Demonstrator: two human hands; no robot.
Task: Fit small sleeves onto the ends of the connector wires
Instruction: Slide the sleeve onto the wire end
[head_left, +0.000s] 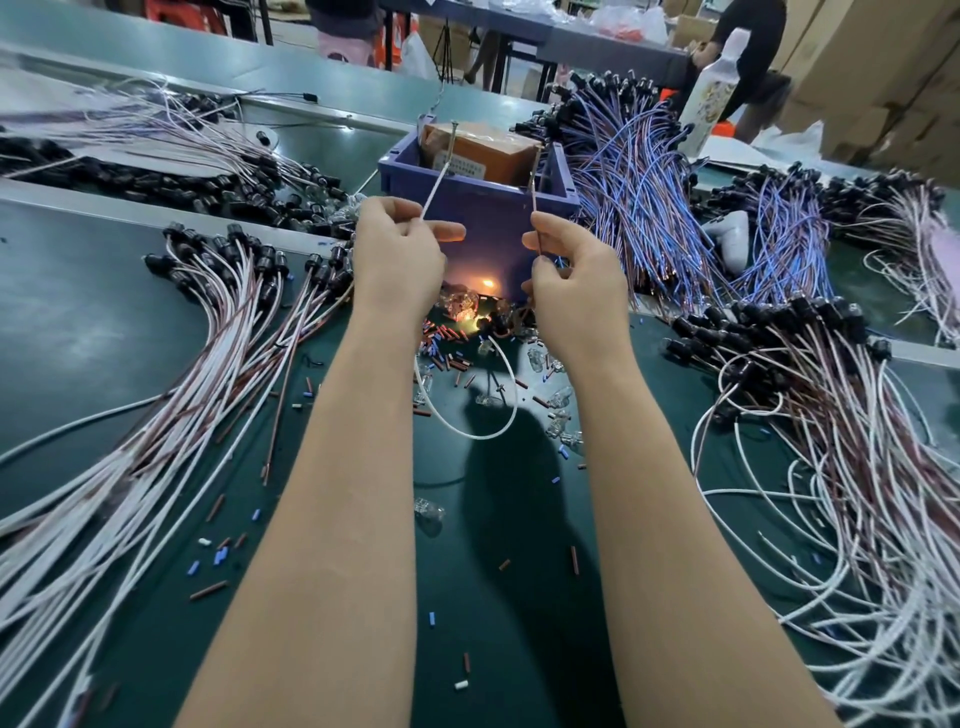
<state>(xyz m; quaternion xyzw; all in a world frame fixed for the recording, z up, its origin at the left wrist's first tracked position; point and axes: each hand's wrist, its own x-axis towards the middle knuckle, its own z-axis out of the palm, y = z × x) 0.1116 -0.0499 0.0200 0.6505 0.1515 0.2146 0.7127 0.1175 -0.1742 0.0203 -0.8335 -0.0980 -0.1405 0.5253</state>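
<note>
2 wires (435, 192): L hand (400, 254), R hand (574, 280)

The left hand (397, 249) pinches a white wire (435, 193); the right hand (574, 275) pinches a brown wire (535, 208). Both wire ends rise before a blue bin (498, 218) farther back on the green table (104, 322).

The table (104, 322) is dark green. The crate (488, 223) is violet-blue, and the box (483, 148) in it is orange-brown. A white wire (434, 193) is at left, a reddish-brown wire (535, 208) at right. The near left bundle (182, 395) is white and brown with black connectors (228, 244). The far right bundle (634, 171) is blue and brown. The sleeves (449, 361) are brown, blue and white.
</note>
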